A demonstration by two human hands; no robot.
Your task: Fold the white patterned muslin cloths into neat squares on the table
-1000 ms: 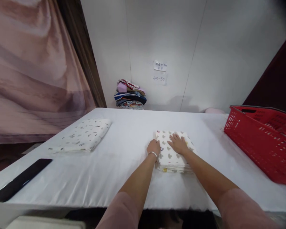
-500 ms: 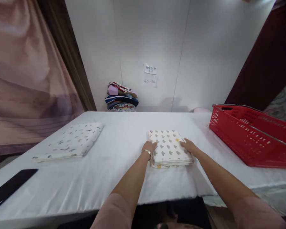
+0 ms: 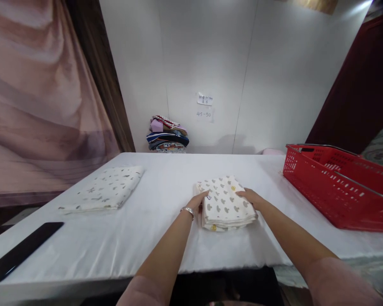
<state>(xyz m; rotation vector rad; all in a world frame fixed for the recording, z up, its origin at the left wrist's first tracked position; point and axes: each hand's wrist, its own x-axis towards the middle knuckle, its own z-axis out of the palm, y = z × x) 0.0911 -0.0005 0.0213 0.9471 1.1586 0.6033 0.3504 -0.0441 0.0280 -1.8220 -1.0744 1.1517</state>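
Observation:
A folded white cloth [image 3: 228,204] with a grey mushroom-like print and a few yellow marks lies between my two hands, slightly turned on the white-covered table [image 3: 166,238]. My left hand [image 3: 199,201], with a silver bracelet at the wrist, grips its left edge, thumb on top and fingers hidden at the side. On the opposite edge, my right hand [image 3: 251,198] grips the cloth in the same way, its fingers mostly out of sight. Another folded white cloth [image 3: 107,187] with small dark prints rests flat on the left part of the table.
A red plastic basket [image 3: 325,191] with metal handles stands at the right. Near the front left lies a flat black object [image 3: 25,250]. A stack of folded fabrics [image 3: 168,135] sits at the back against the white wall, beside paper notes [image 3: 204,107]. Pink drapery [image 3: 44,106] hangs left.
The mushroom-print cloth has turned a little between my hands and its front layers look raised or looser. My left hand has shifted slightly left. The view has tilted up slightly.

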